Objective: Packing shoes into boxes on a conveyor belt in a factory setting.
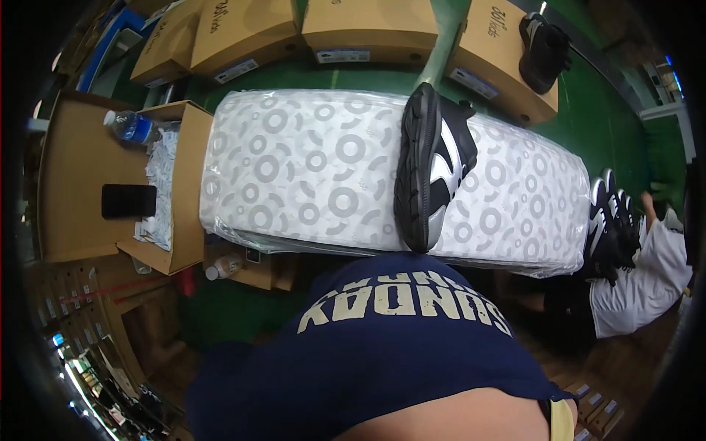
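Neither of my hands shows. At the lower edge there is a stretch of bare skin, likely my arm (463,419), below my navy shirt (353,353). In front of me a black sneaker (450,158) with white and silver side panels lies on its side, its dark sole turned left. It rests across a plastic-wrapped stack of white paper (294,169) printed with grey rings. No hand touches the sneaker.
An open carton (190,184) at left holds paper slips (160,184), with a water bottle (132,126) and a black phone (129,201) by it. Shoe boxes (246,33) line the far side; a black shoe (544,55) tops one. At right are several sneakers (610,224) and a person in white (640,283).
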The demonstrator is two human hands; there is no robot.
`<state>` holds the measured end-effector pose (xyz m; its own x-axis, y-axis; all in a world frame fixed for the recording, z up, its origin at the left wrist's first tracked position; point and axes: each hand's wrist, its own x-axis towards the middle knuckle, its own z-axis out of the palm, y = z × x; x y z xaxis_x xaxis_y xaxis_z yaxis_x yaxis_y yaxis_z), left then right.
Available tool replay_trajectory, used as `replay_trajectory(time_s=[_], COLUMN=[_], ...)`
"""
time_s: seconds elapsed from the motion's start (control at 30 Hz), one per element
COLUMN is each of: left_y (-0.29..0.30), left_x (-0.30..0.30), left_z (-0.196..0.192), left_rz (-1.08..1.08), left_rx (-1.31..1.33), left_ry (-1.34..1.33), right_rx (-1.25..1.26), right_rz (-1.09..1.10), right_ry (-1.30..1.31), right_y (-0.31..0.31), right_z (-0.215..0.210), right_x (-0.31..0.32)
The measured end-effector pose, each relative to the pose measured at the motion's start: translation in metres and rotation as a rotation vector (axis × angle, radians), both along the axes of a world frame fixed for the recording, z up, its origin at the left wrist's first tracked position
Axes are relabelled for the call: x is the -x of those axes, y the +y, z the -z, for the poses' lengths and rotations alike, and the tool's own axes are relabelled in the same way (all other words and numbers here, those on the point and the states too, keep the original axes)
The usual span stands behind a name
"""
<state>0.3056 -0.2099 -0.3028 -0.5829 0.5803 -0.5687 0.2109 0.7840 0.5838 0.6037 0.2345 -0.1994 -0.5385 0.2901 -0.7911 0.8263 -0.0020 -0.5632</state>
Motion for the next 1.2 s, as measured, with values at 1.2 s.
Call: replay_trajectory(time_s=[1.2], left_y=[0.099], left_x=[0.035], left_z=[-0.113], left_rz=[0.108], left_rx=[-0.016], left_ry=[-0.288], right_rx=[-0.001], right_rz=[-0.324], right_ry=[-0.077], right_y=[-0.014], right_z=[-0.01], right_x=[-0.013])
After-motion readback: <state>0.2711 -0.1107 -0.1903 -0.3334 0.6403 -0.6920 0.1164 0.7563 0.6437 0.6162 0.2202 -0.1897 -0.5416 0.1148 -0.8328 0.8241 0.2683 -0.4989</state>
